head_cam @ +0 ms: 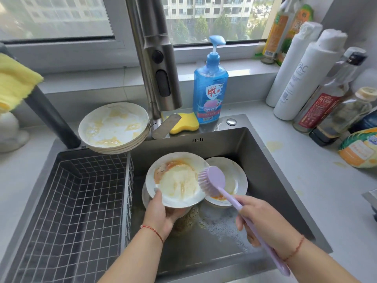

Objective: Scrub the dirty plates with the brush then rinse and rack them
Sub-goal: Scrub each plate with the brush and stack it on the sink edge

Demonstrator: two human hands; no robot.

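Scrubbing a dirty plate over the sink.

The left hand (158, 214) grips the near rim of a tilted plate (177, 180), thumb on top, above the sink (255, 160). The right hand (263, 223) is wrapped round the handle of the brush (212, 180), whose bristles meet the plate's right edge. Another plate (234, 176) lies behind; a stack (114, 127) sits beside the rack (77, 201).

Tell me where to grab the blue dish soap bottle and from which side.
Grip the blue soap bottle round its broad body below the shoulder, coming from the right front. It stands upright behind the sink; the faucet crowds its left, and the yellow sponge lies at its left base. The thin pump neck probably gives a poorer hold.
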